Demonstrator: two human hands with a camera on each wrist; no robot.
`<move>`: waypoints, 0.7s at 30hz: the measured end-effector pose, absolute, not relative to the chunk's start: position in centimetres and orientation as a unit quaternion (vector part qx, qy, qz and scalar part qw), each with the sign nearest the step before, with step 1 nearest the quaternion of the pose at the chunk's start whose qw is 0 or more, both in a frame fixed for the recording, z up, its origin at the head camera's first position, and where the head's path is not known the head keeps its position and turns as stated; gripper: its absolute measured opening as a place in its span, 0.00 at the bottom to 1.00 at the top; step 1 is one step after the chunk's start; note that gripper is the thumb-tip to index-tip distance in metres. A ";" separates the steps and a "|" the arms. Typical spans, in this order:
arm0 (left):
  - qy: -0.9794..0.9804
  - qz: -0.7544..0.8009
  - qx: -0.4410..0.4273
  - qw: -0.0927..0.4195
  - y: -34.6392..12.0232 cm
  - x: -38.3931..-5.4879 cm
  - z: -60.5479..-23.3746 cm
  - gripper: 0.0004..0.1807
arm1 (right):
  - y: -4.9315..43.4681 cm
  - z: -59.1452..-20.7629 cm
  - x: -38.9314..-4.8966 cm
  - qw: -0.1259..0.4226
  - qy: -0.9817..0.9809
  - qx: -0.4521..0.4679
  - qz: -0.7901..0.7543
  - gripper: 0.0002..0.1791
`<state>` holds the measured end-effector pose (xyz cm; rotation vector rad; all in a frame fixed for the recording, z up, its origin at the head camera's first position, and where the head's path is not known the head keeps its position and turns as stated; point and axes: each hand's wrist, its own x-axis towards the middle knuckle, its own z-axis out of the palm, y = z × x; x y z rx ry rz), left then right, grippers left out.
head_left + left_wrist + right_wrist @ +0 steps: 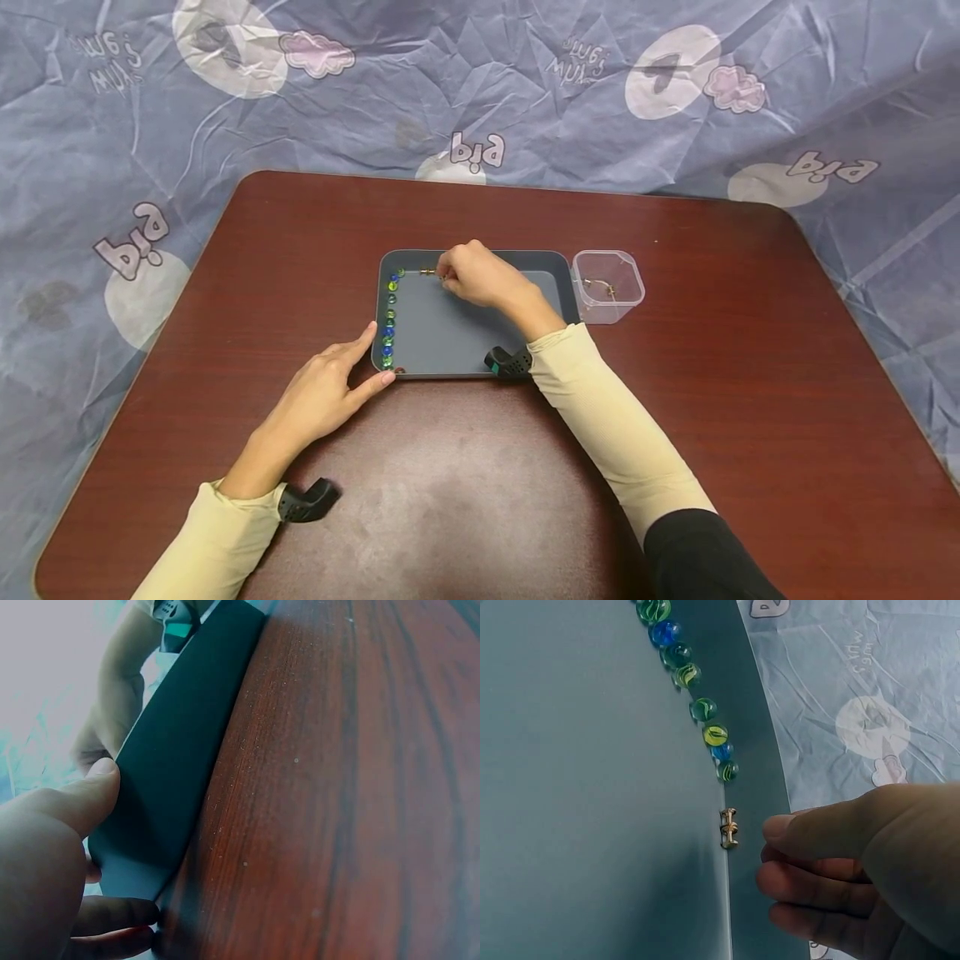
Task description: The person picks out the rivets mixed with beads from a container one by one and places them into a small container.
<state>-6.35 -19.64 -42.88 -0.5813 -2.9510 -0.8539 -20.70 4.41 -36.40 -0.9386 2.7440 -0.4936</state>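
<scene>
A grey rectangular tray lies on the table. Along its left side runs a row of green, blue and yellow glass marbles, and a reddish one sits by the near wall. My left hand rests at the near left corner, its thumb on the near rim and its fingers along the left side. Over the far part of the tray, my right hand has its fingers bent together beside small gold-coloured metal pieces. These lie just past the last marble; I cannot tell whether the fingertips hold another.
Right of the tray stands a clear plastic box with a few gold-coloured pieces inside. Under everything is a reddish-brown wooden table. A wrinkled blue-grey printed cloth hangs beyond its far edge.
</scene>
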 end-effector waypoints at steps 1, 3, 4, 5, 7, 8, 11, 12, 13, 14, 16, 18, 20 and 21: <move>-0.944 -0.272 -0.186 0.007 -19.6 -6.4 -42.9 0.43 | 4.5 -36.4 -20.7 0.099 0.928 -0.317 -0.168 0.11; -0.945 -0.271 -0.185 0.006 -19.6 -6.3 -42.9 0.42 | 4.8 -36.4 -20.6 0.095 0.928 -0.317 -0.169 0.11; -0.945 -0.271 -0.185 0.006 -19.6 -6.3 -42.8 0.42 | 4.9 -36.4 -20.6 0.093 0.928 -0.317 -0.170 0.10; -0.945 -0.271 -0.185 0.007 -19.6 -6.3 -42.8 0.42 | 5.0 -36.5 -20.6 0.092 0.928 -0.317 -0.171 0.10; -0.944 -0.272 -0.185 0.007 -19.5 -6.3 -42.8 0.42 | 5.3 -36.5 -20.6 0.091 0.928 -0.316 -0.175 0.10; -0.945 -0.271 -0.184 0.006 -19.5 -6.3 -42.8 0.43 | 5.4 -36.5 -20.5 0.090 0.928 -0.316 -0.177 0.10; -0.945 -0.270 -0.183 0.003 -19.5 -6.2 -42.7 0.43 | 5.7 -36.5 -20.5 0.087 0.927 -0.316 -0.182 0.10; -0.946 -0.269 -0.182 0.002 -19.5 -6.2 -42.7 0.43 | 5.8 -36.5 -20.4 0.086 0.927 -0.316 -0.183 0.10; -0.946 -0.268 -0.182 0.001 -19.5 -6.2 -42.7 0.43 | 6.0 -36.5 -20.4 0.083 0.927 -0.316 -0.184 0.10; -0.946 -0.267 -0.182 0.000 -19.5 -6.2 -42.7 0.43 | 6.1 -36.5 -20.4 0.081 0.927 -0.316 -0.184 0.10; -0.946 -0.267 -0.182 0.002 -19.5 -6.1 -42.8 0.43 | 6.3 -36.5 -20.3 0.078 0.928 -0.314 -0.184 0.09; -0.946 -0.268 -0.182 0.003 -19.5 -6.1 -42.8 0.42 | 6.5 -36.4 -20.2 0.073 0.929 -0.312 -0.185 0.09; -0.946 -0.269 -0.184 0.006 -19.5 -6.1 -42.8 0.42 | 6.7 -36.4 -20.1 0.071 0.930 -0.310 -0.185 0.09; -0.945 -0.268 -0.184 0.007 -19.5 -6.1 -42.8 0.42 | 6.8 -36.3 -20.0 0.071 0.930 -0.309 -0.186 0.09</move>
